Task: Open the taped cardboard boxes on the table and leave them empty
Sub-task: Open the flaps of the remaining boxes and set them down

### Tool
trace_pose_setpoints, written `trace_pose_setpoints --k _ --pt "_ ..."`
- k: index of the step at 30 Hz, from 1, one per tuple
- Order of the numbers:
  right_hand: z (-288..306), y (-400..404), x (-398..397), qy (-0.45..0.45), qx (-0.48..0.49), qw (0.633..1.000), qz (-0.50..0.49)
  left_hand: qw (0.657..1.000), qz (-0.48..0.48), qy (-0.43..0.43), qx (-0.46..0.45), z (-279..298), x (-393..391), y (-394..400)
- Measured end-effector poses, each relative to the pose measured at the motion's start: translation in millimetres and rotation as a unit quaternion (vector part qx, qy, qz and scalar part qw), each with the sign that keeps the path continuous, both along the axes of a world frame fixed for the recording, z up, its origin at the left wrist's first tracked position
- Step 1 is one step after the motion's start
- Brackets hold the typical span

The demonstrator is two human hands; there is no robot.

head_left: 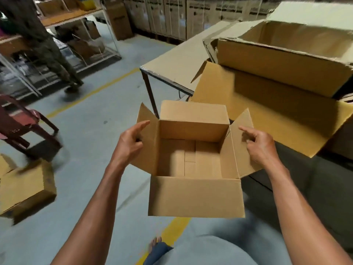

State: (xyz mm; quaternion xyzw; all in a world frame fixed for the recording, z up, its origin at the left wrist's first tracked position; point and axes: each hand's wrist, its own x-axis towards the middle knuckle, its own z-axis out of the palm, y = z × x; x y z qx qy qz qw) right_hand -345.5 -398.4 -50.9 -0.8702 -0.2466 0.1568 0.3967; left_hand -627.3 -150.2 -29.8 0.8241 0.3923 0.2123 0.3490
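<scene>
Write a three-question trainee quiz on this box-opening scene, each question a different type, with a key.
1. True or false: the small box held between the left hand and right hand has something inside.
2. Where is the large torn box? A) on the floor B) on the table C) on the red chair
3. Fill in: the small box's flaps are ____.

Key: 1 false; 2 B; 3 open

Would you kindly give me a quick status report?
Left hand and right hand on side flaps of small box. Box open, empty, off the table. Nothing in the way.
</scene>
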Motion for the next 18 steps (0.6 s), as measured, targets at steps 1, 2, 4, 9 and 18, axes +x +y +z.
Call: trace_pose_setpoints --k 1,2,4,9,18 --pt "2 3 -7 -0.006 -0.001 1.0 -0.022 1.0 -0.025 -0.004 0.0 1 6 15" --pt "3 6 -14 -0.012 0.0 0.999 -0.043 0.999 -0.046 -0.009 0.0 3 12 28" --pt "5 10 -30 -0.025 -0.002 0.996 -0.08 0.996 -0.09 -0.014 -0.008 6 19 53" --pt "17 13 -74 -0.05 -0.004 0.986 -0.16 0.984 -0.175 -0.026 -0.035 16 25 103" --pt "38 -8 -140 -0.053 -0.009 0.964 -0.262 0.959 -0.275 -0.039 -0.057 32 23 123"
